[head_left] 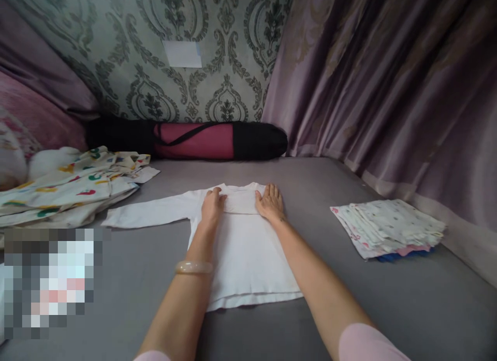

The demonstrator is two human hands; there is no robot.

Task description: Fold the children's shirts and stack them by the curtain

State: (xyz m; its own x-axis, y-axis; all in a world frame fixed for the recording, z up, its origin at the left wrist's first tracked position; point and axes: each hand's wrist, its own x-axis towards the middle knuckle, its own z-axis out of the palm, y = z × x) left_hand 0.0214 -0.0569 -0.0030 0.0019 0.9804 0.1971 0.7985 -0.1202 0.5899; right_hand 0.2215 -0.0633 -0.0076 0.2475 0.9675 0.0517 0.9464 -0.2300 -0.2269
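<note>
"Looking down, where did you see the white shirt (248,257)?"
"It lay on the grey sheet (147,278), one sleeve (151,212) stretched leftward, a folded layer (239,200) across its chest."
"What touched it?"
"The right hand (272,201) lay flat, thumb apart, at one shoulder; the left hand (212,206) bent its fingers at the other, though whether they pinched cloth I couldn't tell."
</note>
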